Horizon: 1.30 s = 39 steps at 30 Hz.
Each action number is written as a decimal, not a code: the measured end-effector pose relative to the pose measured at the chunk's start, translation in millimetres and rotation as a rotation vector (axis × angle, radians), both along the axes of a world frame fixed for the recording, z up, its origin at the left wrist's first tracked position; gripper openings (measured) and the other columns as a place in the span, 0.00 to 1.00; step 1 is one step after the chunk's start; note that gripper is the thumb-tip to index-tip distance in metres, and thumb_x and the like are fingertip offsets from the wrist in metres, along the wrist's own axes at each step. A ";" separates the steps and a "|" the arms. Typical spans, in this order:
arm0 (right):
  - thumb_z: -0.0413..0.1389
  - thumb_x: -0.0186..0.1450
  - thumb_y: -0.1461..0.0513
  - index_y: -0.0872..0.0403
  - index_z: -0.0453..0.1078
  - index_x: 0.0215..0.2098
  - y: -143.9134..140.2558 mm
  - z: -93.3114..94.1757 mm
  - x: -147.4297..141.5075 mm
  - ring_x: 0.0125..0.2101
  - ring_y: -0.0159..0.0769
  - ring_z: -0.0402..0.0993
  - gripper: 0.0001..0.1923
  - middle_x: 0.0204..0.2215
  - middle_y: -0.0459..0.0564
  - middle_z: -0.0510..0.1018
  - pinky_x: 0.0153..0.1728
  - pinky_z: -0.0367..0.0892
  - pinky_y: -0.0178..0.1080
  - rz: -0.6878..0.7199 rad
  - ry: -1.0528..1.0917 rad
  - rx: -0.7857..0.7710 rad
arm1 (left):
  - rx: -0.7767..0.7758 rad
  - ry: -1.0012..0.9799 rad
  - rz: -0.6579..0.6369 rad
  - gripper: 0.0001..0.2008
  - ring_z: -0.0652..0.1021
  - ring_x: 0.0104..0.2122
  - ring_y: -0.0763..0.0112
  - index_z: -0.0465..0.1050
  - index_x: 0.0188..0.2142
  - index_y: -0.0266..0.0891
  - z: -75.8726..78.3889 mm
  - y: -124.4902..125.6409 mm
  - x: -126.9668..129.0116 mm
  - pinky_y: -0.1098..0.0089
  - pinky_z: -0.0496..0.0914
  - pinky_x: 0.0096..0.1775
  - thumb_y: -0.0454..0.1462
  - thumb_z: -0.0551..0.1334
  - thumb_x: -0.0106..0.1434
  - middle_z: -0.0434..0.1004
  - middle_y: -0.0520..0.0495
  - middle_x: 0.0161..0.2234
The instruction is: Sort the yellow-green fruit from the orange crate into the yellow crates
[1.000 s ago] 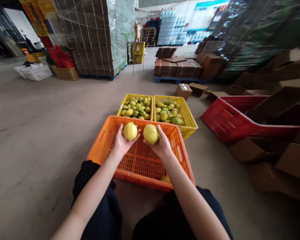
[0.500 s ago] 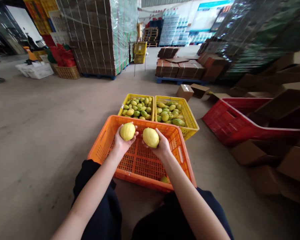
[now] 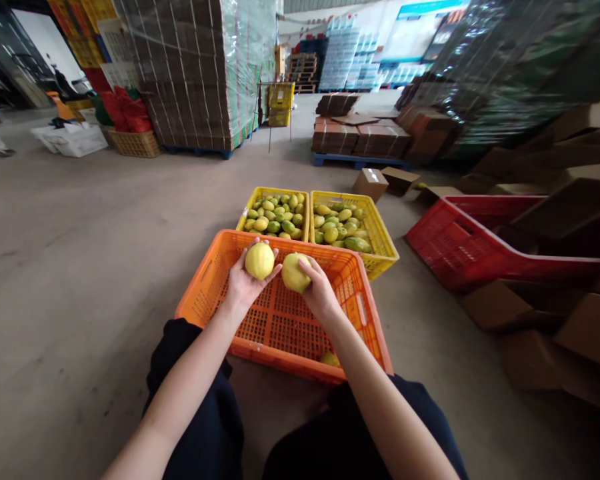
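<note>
Left hand (image 3: pixel 243 283) and right hand (image 3: pixel 317 293) each cup a yellow fruit (image 3: pixel 259 260) (image 3: pixel 295 272) above the orange crate (image 3: pixel 215 277); loose fingertip grips could let either roll off and bruise.

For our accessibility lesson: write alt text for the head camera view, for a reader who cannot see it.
Two bare hands each hold a yellow fruit, left hand and right hand, above an orange crate on a warehouse floor. Beyond it stand two yellow crates filled with green and yellow fruit.

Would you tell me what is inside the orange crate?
The orange crate shows one yellowish fruit at its near edge; the arms cover part of the floor, so more may be hidden.
</note>
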State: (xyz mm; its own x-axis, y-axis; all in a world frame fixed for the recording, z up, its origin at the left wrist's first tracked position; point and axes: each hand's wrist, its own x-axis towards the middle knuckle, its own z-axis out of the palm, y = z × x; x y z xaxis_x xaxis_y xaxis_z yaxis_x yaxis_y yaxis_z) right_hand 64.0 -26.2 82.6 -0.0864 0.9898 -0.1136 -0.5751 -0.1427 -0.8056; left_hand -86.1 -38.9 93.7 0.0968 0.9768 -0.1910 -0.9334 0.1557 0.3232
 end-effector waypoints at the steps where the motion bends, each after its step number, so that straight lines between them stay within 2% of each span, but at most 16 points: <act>1: 0.63 0.56 0.60 0.53 0.76 0.34 -0.4 -1.0 -0.8 0.29 0.30 0.72 0.08 0.29 0.43 0.80 0.29 0.69 0.29 -0.004 -0.023 0.022 | 0.003 -0.001 -0.006 0.18 0.77 0.50 0.58 0.76 0.47 0.43 -0.3 -0.1 -0.2 0.59 0.78 0.41 0.40 0.48 0.72 0.78 0.45 0.47; 7: 0.62 0.56 0.51 0.50 0.76 0.32 0.4 -8.8 -3.0 0.43 0.36 0.71 0.12 0.38 0.43 0.80 0.44 0.68 0.34 -0.045 -0.189 0.127 | 0.000 0.008 -0.008 0.16 0.79 0.48 0.58 0.76 0.46 0.42 -3.2 1.2 -0.5 0.62 0.78 0.38 0.39 0.50 0.71 0.79 0.45 0.45; 11: 0.60 0.55 0.47 0.50 0.74 0.35 -2.1 -9.6 -3.3 0.44 0.40 0.70 0.18 0.40 0.46 0.78 0.46 0.67 0.39 0.012 -0.229 0.129 | -0.006 0.004 -0.017 0.15 0.79 0.46 0.59 0.76 0.44 0.40 -5.0 3.0 0.0 0.66 0.78 0.35 0.39 0.51 0.69 0.80 0.45 0.44; 15: 0.64 0.52 0.51 0.49 0.70 0.42 -7.6 -7.6 -1.8 0.40 0.40 0.71 0.22 0.40 0.46 0.76 0.42 0.68 0.41 0.103 -0.340 0.126 | -0.019 -0.003 -0.023 0.14 0.80 0.41 0.61 0.76 0.43 0.40 -4.8 3.2 0.5 0.69 0.77 0.30 0.40 0.52 0.69 0.80 0.46 0.41; 19: 0.67 0.47 0.56 0.47 0.66 0.47 -14.1 -2.7 0.9 0.42 0.40 0.70 0.30 0.42 0.46 0.73 0.45 0.67 0.43 0.155 -0.498 0.243 | -0.031 -0.017 -0.025 0.14 0.81 0.38 0.64 0.75 0.43 0.42 -4.2 1.7 0.7 0.73 0.75 0.26 0.41 0.52 0.69 0.80 0.47 0.40; 23: 0.68 0.47 0.58 0.47 0.62 0.51 -20.7 1.1 1.4 0.44 0.41 0.70 0.35 0.46 0.48 0.71 0.49 0.66 0.45 0.218 -0.526 0.361 | -0.022 -0.026 -0.025 0.15 0.81 0.35 0.67 0.74 0.46 0.42 -5.5 0.2 0.1 0.77 0.71 0.22 0.42 0.52 0.68 0.81 0.47 0.39; 27: 0.67 0.49 0.61 0.48 0.61 0.52 -26.1 2.2 1.1 0.43 0.40 0.71 0.34 0.45 0.49 0.71 0.46 0.69 0.44 0.258 -0.503 0.486 | 0.022 -0.014 -0.010 0.13 0.80 0.30 0.69 0.75 0.42 0.41 -5.8 -2.0 -0.6 0.78 0.67 0.18 0.42 0.54 0.66 0.81 0.47 0.37; 33: 0.64 0.51 0.66 0.48 0.62 0.50 -32.4 7.7 3.9 0.45 0.40 0.70 0.29 0.47 0.49 0.71 0.47 0.67 0.42 0.222 -0.537 0.677 | 0.126 0.015 -0.035 0.12 0.79 0.26 0.68 0.74 0.33 0.40 -4.5 -4.9 -1.4 0.78 0.64 0.14 0.42 0.54 0.64 0.79 0.49 0.31; 39: 0.63 0.51 0.67 0.48 0.62 0.49 -34.0 7.7 7.0 0.46 0.41 0.69 0.29 0.47 0.50 0.70 0.48 0.66 0.43 0.192 -0.597 0.715 | 0.154 0.040 -0.086 0.11 0.79 0.27 0.67 0.75 0.34 0.40 -10.0 -2.8 -2.2 0.77 0.64 0.14 0.42 0.56 0.63 0.79 0.47 0.33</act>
State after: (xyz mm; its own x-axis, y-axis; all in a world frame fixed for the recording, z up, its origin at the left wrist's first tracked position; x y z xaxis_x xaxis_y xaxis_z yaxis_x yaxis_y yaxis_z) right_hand 71.1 -60.2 90.3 -0.3788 0.8165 0.4357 -0.0580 0.4489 -0.8917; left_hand -88.3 -41.7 83.7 0.1763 0.9833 -0.0447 -0.9047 0.1798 0.3862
